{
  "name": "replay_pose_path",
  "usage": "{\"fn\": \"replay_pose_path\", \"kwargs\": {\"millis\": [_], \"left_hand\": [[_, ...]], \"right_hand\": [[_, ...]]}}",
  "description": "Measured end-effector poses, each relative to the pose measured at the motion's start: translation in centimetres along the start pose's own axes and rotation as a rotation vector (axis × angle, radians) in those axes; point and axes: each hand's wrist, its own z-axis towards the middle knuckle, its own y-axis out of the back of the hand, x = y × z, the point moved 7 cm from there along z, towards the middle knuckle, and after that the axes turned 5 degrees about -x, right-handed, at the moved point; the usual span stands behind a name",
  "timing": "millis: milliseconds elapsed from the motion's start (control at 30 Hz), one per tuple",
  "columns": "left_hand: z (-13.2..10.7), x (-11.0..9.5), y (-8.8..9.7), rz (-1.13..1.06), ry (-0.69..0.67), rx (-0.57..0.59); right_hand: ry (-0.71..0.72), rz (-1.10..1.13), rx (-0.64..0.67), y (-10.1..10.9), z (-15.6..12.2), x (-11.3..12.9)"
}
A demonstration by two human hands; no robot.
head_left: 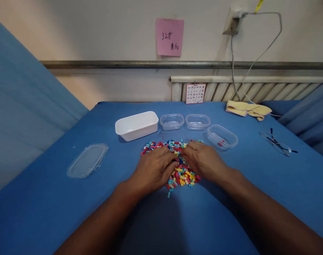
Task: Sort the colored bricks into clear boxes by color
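Note:
A loose pile of small colourful toy building bricks (181, 175) lies on the blue-covered table, in red, yellow, blue, white and other colours. My left hand (156, 168) rests over the left side of the pile, palm down, fingers slightly apart and pointing right; I see nothing held in it. From the right, my right hand (201, 157) reaches into the pile with its fingers bent together. Its fingertips are partly hidden, so whatever they hold cannot be made out. Both hands touch the bricks, with a narrow gap between them.
Behind the pile stand a white plastic box (137, 132) and clear containers (172, 122), (197, 122). Another clear container (231, 141) holds a few red bricks. Clear lids (87, 161) lie left; glasses (276, 142) and a yellow cloth (247, 109) lie right. The blue table (44, 209) meets the wall.

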Motion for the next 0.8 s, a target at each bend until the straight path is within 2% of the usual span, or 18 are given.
{"fn": "replay_pose_path", "kwargs": {"millis": [100,200,333,400,667,800], "left_hand": [[0.1,0.2,0.2,-0.083,0.057,-0.034],[0.2,0.5,-0.1,-0.296,0.138,-0.026],[0.3,1.2,-1.0,-0.703,0.322,-0.033],[0.3,1.4,-1.4,-0.824,0.386,-0.038],[-0.3,2.8,-1.6,-0.895,0.551,-0.139],[-0.4,2.8,-2.1,-0.926,0.55,-0.146]], "right_hand": [[0.063,0.114,-0.072,0.8,-0.1,1.6],[0.073,0.204,-0.153,1.4,-0.3,2.5],[0.014,0.399,-0.232,1.5,-0.7,2.2],[-0.027,0.513,-0.268,1.4,-0.9,1.8],[-0.137,0.65,-0.367,1.7,-1.8,-0.1],[-0.138,0.678,-0.352,1.6,-1.9,0.1]]}}
